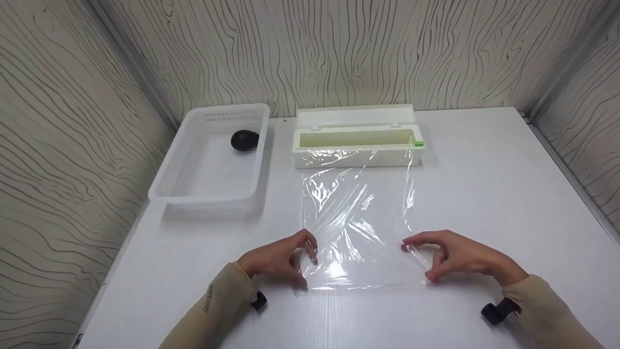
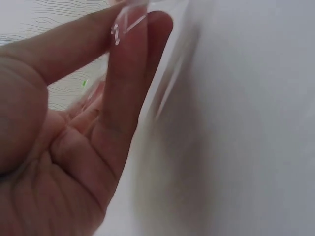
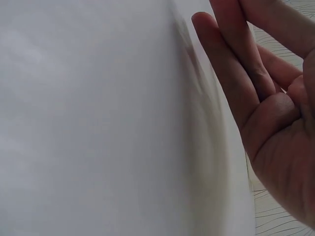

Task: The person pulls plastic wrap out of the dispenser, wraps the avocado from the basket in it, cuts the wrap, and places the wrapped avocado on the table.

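Observation:
A sheet of clear cling film [image 1: 353,208] stretches from the front of a white dispenser box [image 1: 358,157] toward the near side of the table. My left hand [image 1: 286,257] holds its near left corner, fingers bent and thumb lower down; in the left wrist view the film [image 2: 129,22] passes over the fingertips. At the near right corner, my right hand [image 1: 465,257] grips the film, with creases running between index finger and thumb. The right wrist view shows the bent fingers of this hand [image 3: 256,73] close above the white surface. The dispenser lid [image 1: 356,116] is raised.
A white plastic basket [image 1: 208,198] stands at the back left, with a dark, egg-shaped item [image 1: 244,140] inside. A small green piece [image 1: 418,143] sits at the box's right end. Wood-grain panels [image 1: 339,53] wall in the white table [image 1: 503,194].

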Action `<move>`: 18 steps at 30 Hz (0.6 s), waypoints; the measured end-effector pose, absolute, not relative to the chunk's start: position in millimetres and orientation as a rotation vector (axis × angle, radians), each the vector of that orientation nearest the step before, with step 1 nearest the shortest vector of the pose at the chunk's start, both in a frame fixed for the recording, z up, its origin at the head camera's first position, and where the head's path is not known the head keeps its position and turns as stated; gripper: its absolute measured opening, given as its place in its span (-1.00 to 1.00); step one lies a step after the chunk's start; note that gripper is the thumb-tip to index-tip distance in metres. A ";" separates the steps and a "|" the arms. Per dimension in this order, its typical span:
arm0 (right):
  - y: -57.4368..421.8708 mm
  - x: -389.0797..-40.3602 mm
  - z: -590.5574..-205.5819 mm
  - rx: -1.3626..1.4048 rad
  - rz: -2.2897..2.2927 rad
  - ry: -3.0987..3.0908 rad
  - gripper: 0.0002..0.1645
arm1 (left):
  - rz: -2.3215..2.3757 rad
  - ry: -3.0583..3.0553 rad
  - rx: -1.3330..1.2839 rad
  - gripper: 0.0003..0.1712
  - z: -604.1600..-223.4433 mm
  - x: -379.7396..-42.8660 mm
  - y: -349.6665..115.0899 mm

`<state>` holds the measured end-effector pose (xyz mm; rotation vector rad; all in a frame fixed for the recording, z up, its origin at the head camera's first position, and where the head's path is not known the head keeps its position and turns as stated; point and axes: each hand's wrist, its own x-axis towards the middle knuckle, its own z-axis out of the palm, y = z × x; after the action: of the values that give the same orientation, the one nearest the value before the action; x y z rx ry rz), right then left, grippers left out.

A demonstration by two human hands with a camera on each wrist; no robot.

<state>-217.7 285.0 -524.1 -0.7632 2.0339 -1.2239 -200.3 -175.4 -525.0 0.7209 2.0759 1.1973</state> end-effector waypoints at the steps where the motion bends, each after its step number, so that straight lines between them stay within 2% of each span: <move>1: 285.2 -217.2 -523.5 -0.754 -1.227 2.041 -0.03 | 1.200 2.083 0.706 -0.11 -525.0 -199.8 -176.2; 11: 295.9 -212.9 -518.5 -0.734 -1.228 2.102 -0.01 | 1.136 2.211 0.694 -0.06 -528.4 -200.7 -181.4; 18: 300.6 -214.5 -518.5 -0.727 -1.244 2.101 -0.25 | 1.130 2.184 0.713 -0.09 -527.7 -200.4 -180.9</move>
<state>-214.5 300.6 -518.5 -0.7265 2.1007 -1.2443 -200.4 -180.9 -527.7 0.7135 2.1842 1.1297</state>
